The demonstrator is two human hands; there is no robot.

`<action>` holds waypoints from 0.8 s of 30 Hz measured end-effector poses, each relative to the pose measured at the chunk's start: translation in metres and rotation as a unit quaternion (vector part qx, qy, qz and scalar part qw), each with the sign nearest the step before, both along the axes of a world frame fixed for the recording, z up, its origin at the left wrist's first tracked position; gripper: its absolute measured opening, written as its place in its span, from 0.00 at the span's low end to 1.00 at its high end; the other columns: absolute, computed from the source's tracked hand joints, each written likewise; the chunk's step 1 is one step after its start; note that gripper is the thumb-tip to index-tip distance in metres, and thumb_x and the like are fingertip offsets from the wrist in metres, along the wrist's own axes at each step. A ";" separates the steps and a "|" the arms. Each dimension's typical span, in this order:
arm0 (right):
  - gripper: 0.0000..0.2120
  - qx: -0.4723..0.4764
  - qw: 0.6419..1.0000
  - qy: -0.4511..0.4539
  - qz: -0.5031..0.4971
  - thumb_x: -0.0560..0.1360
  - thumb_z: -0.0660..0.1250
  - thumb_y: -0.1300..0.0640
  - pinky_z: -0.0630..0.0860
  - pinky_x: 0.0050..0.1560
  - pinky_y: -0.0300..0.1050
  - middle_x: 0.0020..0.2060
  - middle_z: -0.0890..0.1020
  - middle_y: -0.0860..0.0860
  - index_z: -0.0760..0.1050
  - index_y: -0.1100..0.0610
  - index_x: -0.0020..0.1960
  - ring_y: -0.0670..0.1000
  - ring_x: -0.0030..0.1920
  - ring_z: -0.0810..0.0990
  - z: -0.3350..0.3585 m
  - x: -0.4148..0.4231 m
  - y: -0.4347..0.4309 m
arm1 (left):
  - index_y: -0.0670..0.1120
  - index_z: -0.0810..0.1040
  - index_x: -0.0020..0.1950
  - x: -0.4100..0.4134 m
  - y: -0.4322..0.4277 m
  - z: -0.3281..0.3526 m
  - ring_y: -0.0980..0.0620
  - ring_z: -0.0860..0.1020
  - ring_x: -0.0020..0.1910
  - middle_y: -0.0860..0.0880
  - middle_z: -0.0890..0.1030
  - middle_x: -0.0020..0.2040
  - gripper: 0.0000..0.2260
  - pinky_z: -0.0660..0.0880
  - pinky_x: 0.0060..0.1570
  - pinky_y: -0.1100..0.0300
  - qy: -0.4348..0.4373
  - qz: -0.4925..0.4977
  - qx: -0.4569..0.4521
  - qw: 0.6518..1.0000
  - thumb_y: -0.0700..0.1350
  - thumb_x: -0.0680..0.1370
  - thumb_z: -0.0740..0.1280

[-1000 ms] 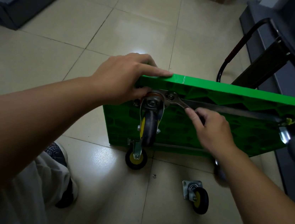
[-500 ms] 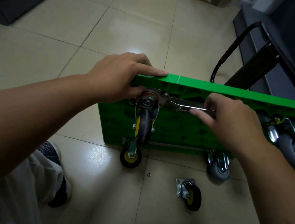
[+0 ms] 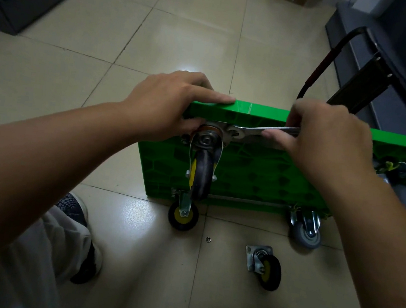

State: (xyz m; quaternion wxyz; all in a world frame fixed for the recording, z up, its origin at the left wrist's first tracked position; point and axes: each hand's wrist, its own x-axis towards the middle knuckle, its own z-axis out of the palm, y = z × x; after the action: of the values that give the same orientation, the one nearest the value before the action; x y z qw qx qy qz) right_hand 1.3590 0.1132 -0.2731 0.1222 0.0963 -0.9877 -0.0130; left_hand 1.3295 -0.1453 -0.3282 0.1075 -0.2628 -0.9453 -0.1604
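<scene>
Two hands work at one corner of the green plastic trolley deck [image 3: 258, 176], which stands on edge on the tiled floor [image 3: 160, 33].

The flat steel open-ended spanner [image 3: 258, 131] matters most for the next move. Its long axis runs nearly level along the deck's upper edge, from the right hand [image 3: 326, 143] out towards the left hand [image 3: 167, 106]. Its head sits at the fixing beside the mounting plate of the black caster wheel with a yellow hub [image 3: 201, 176], so the head lies to the left of the right hand and just right of the left hand's thumb.

The right hand is clamped round the spanner's shank, fingers curled over it and thumb beneath. The left hand is the nearer one to the caster. It clasps the deck's top edge, forefinger laid along the rim and thumb tucked below against the caster's plate.

I judge that the swing to come is a short arc about the fixing, with the left hand steadying the deck.

The spanner looks thin, bright and bare metal; its head seems seated, though the fixing itself is too small to make out.

Below the right forearm, a loose black caster with a steel plate [image 3: 263, 267] lies on the floor, well apart from the work.
</scene>
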 end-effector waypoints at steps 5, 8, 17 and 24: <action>0.20 0.075 0.996 0.043 -0.016 0.73 0.73 0.38 0.62 0.44 0.49 0.34 0.73 0.54 0.75 0.55 0.47 0.56 0.37 0.70 0.007 -0.006 -0.020 | 0.68 0.69 0.74 0.002 0.000 0.000 0.48 0.77 0.57 0.53 0.77 0.64 0.27 0.76 0.43 0.49 0.002 0.002 -0.003 1.000 0.50 0.78 0.71; 0.19 0.094 0.994 0.039 -0.026 0.72 0.74 0.39 0.61 0.46 0.49 0.32 0.71 0.53 0.75 0.55 0.46 0.57 0.37 0.71 0.006 -0.009 -0.026 | 0.68 0.68 0.74 0.002 0.001 0.000 0.49 0.76 0.58 0.53 0.77 0.64 0.27 0.74 0.43 0.51 0.002 0.002 -0.003 1.000 0.50 0.78 0.71; 0.22 0.025 0.996 0.077 0.023 0.74 0.70 0.37 0.64 0.46 0.52 0.36 0.78 0.58 0.74 0.57 0.47 0.55 0.38 0.66 -0.011 -0.006 -0.006 | 0.68 0.69 0.74 0.002 0.001 0.000 0.49 0.76 0.57 0.54 0.78 0.63 0.27 0.72 0.42 0.53 0.000 0.005 0.000 1.000 0.49 0.78 0.71; 0.21 -0.067 0.985 0.156 0.035 0.70 0.76 0.42 0.61 0.42 0.48 0.34 0.77 0.59 0.74 0.59 0.42 0.52 0.38 0.63 -0.042 -0.002 0.007 | 0.67 0.69 0.74 0.004 0.001 0.002 0.48 0.76 0.57 0.53 0.77 0.63 0.27 0.75 0.43 0.49 -0.005 0.008 -0.007 1.000 0.50 0.78 0.70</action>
State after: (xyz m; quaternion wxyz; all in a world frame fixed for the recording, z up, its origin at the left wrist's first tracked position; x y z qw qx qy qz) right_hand 1.3574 0.1198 -0.3148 0.2818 0.1192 -0.9511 0.0429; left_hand 1.3339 -0.1442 -0.3262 0.1026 -0.2552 -0.9490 -0.1542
